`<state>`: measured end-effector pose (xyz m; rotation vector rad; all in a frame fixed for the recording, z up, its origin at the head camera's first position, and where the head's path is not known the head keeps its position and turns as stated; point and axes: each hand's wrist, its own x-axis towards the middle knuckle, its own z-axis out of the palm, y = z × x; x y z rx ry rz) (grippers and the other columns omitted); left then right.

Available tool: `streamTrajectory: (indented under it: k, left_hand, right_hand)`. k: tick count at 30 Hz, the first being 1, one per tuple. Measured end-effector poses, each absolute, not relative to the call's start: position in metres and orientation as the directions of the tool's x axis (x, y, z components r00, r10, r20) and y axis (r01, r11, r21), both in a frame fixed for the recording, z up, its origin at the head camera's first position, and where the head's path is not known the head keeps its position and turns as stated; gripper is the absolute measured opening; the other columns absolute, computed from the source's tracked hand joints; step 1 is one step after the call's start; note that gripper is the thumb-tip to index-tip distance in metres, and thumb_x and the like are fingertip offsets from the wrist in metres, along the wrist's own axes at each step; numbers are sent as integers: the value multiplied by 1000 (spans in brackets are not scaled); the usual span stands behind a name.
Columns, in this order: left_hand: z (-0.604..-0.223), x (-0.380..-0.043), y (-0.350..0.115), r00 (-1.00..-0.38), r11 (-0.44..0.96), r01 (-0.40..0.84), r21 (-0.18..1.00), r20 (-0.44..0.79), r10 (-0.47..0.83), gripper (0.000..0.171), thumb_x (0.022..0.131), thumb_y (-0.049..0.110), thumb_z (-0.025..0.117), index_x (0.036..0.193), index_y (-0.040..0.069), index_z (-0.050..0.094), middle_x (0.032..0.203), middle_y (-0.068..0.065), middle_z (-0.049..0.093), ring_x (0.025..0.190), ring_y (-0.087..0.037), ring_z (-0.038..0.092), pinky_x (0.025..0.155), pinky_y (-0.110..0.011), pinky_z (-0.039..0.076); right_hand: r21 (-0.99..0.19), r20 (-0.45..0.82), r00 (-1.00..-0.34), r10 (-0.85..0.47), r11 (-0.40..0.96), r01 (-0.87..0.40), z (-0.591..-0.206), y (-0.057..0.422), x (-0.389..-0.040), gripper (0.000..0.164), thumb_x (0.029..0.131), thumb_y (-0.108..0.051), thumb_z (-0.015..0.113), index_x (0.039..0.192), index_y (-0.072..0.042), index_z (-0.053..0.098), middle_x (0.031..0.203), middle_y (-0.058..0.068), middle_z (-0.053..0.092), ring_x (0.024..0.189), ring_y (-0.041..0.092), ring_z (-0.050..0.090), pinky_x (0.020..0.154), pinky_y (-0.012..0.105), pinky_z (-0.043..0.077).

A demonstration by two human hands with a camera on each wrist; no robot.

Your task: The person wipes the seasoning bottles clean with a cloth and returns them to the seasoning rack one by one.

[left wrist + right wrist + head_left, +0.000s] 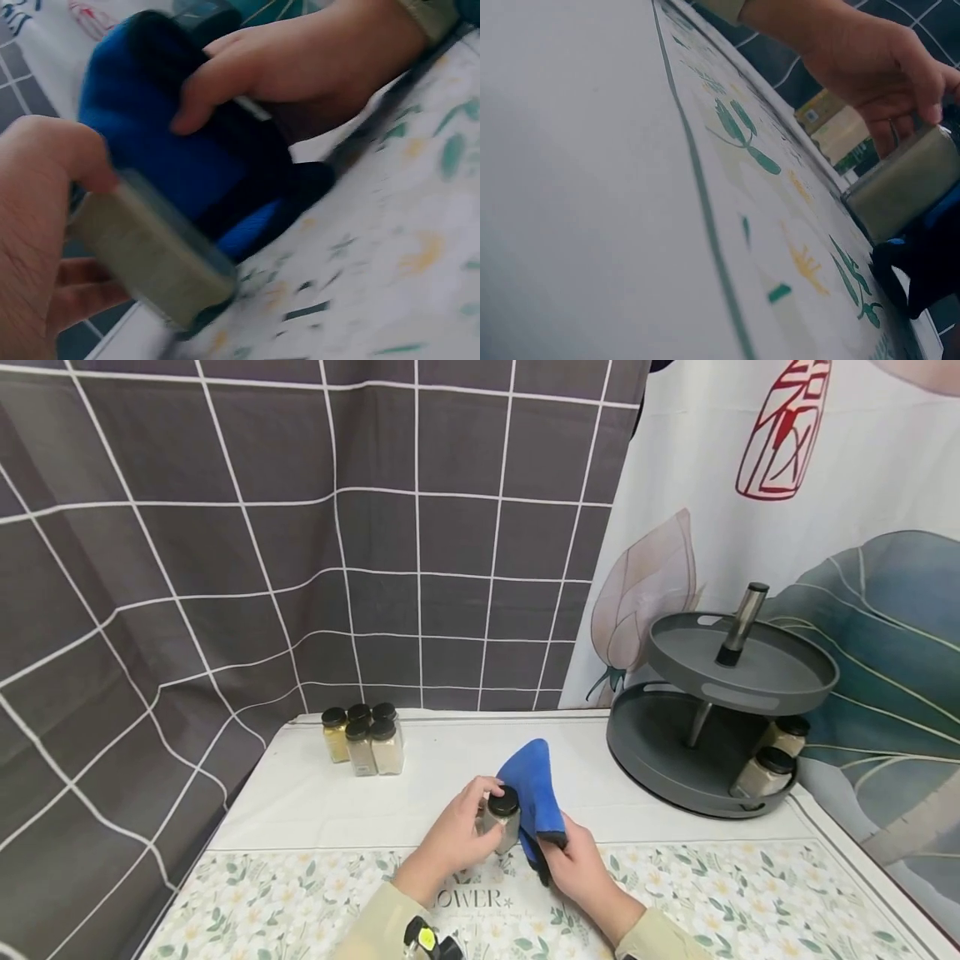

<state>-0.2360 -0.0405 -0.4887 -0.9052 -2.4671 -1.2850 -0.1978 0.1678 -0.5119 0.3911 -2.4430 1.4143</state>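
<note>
In the head view my left hand grips a square spice jar with a black lid, thumb and fingers around its sides. The same jar appears in the left wrist view, filled with something pale. My right hand holds a blue cloth with black edging, pinched between thumb and fingers. That cloth lies against the side of the jar. In the right wrist view the left hand holds the jar from above, and the right hand's fingers are out of sight.
Several black-lidded spice jars stand grouped at the table's back left. At the right is a two-tier grey turntable rack, with two jars on its lower tier. A floral mat covers the table's front.
</note>
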Motion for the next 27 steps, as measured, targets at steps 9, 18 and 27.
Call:
streamTrajectory:
  k: [9,18,27]
  left_hand:
    - [-488,-239,-47,-743,349,641,683,438,506,48,87,1,76,124,8,47,126,-11,58,116,-27,62,100,-36,52]
    - [-492,-232,-31,-800,469,600,649,491,344,50,82,12,85,115,12,47,107,0,51,95,-16,58,84,-30,55]
    - [-503,-230,-28,-805,463,593,658,488,337,58,83,11,83,122,11,41,117,-6,51,101,-22,61,86,-33,55]
  right_hand:
    - [-776,438,-896,-67,476,-415,-514,170,-198,28,93,2,64,119,-7,68,113,7,74,105,19,69,93,44,55]
    - [-732,514,-851,-105,463,-500,-513,172,-198,28,96,0,62,123,-2,65,117,10,73,111,27,68,94,49,54]
    - [-721,510,-854,-105,489,-491,-513,170,-197,29,93,3,64,121,-6,67,113,6,74,105,23,71,91,44,56]
